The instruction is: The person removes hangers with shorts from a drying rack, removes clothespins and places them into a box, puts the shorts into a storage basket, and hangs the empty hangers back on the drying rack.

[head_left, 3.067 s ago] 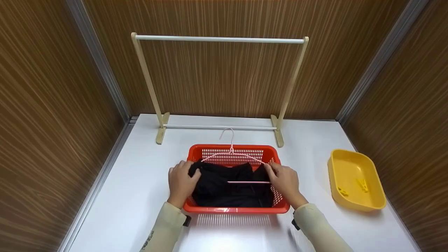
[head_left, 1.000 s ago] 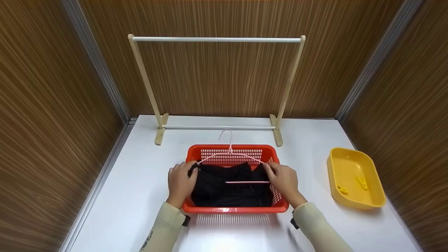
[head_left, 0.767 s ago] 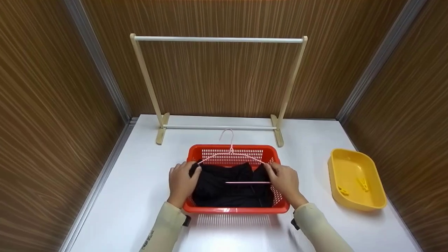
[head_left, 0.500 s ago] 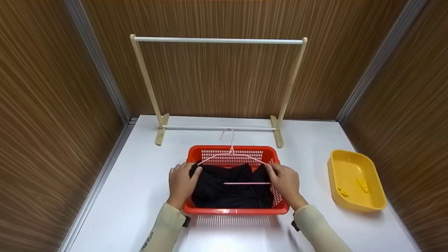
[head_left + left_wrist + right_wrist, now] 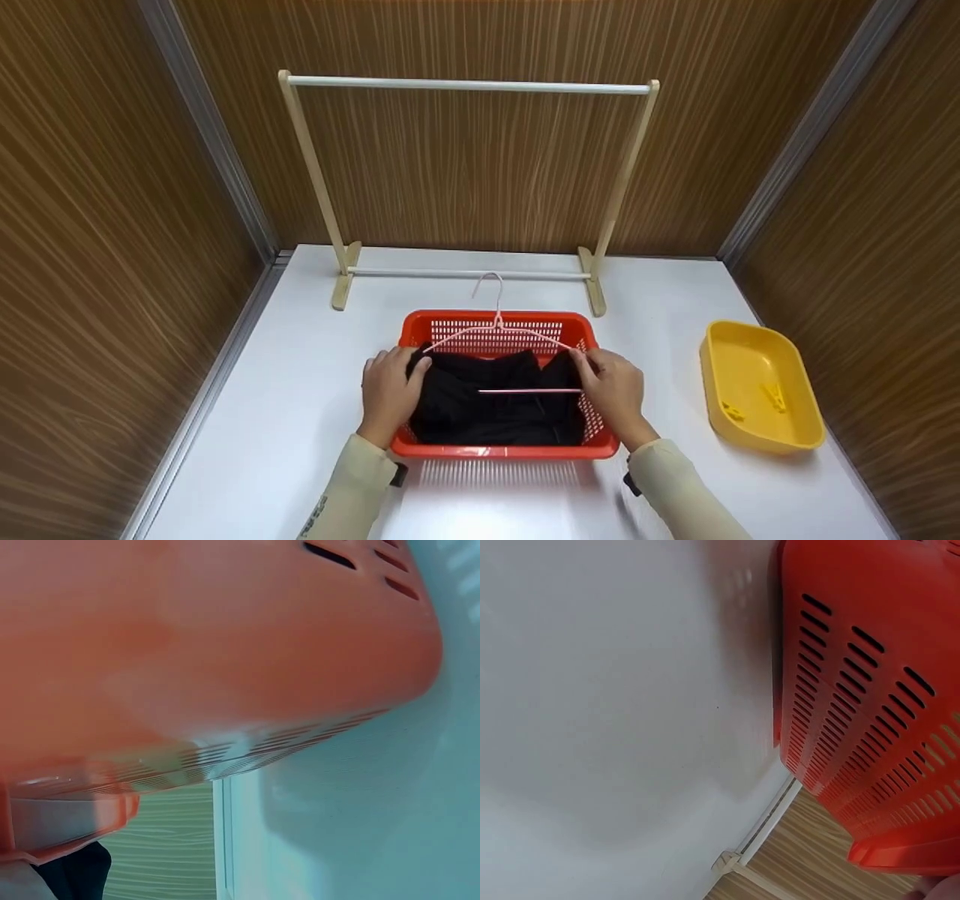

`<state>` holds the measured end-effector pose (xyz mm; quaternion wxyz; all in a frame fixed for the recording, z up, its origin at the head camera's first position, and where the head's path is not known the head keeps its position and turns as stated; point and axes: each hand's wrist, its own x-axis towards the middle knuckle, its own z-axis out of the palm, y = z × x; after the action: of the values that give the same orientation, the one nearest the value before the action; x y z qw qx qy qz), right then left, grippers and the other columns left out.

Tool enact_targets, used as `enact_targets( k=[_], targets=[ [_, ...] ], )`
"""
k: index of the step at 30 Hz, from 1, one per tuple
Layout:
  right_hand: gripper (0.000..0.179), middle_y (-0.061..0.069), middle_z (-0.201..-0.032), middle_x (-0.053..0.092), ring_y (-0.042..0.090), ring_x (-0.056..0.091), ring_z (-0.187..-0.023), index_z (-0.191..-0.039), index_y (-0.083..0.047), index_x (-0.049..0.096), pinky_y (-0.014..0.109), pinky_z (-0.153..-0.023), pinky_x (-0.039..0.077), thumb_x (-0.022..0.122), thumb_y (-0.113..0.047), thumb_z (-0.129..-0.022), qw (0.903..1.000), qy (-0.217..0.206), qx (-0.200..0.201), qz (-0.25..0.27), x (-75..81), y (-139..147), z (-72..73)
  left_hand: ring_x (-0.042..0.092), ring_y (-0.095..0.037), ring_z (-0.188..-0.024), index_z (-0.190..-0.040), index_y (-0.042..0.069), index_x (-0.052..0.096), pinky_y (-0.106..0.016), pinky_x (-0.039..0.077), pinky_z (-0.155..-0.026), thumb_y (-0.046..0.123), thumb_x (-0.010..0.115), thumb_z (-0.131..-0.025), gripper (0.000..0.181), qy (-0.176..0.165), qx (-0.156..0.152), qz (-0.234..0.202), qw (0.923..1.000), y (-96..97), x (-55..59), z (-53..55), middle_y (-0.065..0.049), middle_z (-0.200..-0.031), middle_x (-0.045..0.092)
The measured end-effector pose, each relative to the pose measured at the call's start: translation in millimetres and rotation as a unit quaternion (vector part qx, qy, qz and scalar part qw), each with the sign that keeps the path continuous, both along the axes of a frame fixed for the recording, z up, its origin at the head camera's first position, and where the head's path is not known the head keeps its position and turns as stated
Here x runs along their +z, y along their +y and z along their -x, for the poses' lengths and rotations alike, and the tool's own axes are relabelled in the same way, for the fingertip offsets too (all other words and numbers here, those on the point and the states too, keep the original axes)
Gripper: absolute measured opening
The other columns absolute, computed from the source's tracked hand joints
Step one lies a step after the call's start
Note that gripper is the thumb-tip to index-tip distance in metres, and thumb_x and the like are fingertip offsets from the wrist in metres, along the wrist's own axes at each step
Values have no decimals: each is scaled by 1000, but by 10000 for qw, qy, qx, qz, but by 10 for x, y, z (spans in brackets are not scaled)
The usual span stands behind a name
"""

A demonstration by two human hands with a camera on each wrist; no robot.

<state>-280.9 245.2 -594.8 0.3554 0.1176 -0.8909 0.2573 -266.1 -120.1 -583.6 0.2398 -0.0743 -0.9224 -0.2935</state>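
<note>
A pink clothes hanger (image 5: 499, 322) stands with its hook up over the red basket (image 5: 502, 451), in the head view. Black clothing (image 5: 457, 390) lies bunched in the basket and covers the hanger's left part; its exact kind is unclear. At the basket's left end, my left hand (image 5: 390, 391) grips the black clothing by the hanger's left shoulder, thumb over the cloth. My right hand (image 5: 613, 386) pinches the hanger's right shoulder between thumb and fingers. The right part of the hanger's bottom bar shows. Both wrist views mostly show the basket's outer walls.
A clothes rack (image 5: 469, 84) with a white top rail and wooden legs stands behind the basket. On the right, a yellow tray (image 5: 765, 442) holds yellow clothes pegs (image 5: 775, 397). Wood-grain panels close in the white table (image 5: 300, 330) at the back and sides.
Over three seconds the hanger has shifted slightly right with my right hand. Slightly more of its bottom bar shows. My left hand stays nearly in place on the cloth.
</note>
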Motion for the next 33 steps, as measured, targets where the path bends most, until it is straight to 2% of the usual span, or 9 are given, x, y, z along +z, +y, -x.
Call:
enact_targets(
  k=[5, 10, 14, 21, 29, 33],
  targets=[
    [35, -1, -57, 53, 16, 44, -51, -65, -15, 63, 35, -50, 36, 78, -27, -93, 9999, 77, -40, 117, -2, -3, -12, 62, -27, -87, -109, 11, 74, -44, 44, -82, 33, 70, -99, 25, -5, 28, -95, 10000, -7, -7, -21, -6, -99, 75],
    [38, 0, -55, 51, 18, 43, -50, -62, -15, 59, 35, -51, 34, 79, -26, -92, 9995, 147, -63, 264, -16, -7, -27, 62, -26, -86, -108, 12, 74, -43, 43, -81, 33, 72, -98, 23, 22, 73, -133, 9999, -28, -16, -30, -5, -96, 74],
    [39, 0, -55, 50, 18, 42, -51, -62, -15, 57, 36, -53, 33, 79, -25, -92, 9990, 142, -79, 412, -10, -16, -24, 62, -26, -87, -109, 11, 74, -42, 42, -81, 32, 72, -98, 23, 121, 34, -125, 9998, -45, -7, -23, -5, -97, 73],
    [35, 3, -59, 57, 21, 46, -54, -66, -12, 60, 37, -56, 37, 79, -25, -93, 9987, 103, 67, 497, -2, -16, 3, 62, -27, -88, -112, 12, 73, -44, 42, -80, 31, 72, -98, 24, 317, -68, -120, 9994, -79, 24, -31, -6, -98, 73],
    [33, 4, -62, 63, 21, 54, -56, -65, -12, 63, 40, -55, 42, 81, -24, -91, 9988, 2, 161, 453, -1, 86, -24, 61, -27, -92, -118, 13, 72, -45, 44, -85, 35, 67, -101, 29, 50, -428, -146, 9990, -101, 31, -51, -5, -105, 72],
    [29, 4, -62, 62, 20, 53, -56, -68, -10, 66, 40, -56, 43, 80, -21, -91, 9988, -7, 176, 458, 46, 171, -39, 59, -25, -91, -119, 13, 73, -45, 46, -87, 31, 70, -99, 27, 30, -639, -331, 9974, -103, 31, -42, -4, -106, 72]
  ],
)
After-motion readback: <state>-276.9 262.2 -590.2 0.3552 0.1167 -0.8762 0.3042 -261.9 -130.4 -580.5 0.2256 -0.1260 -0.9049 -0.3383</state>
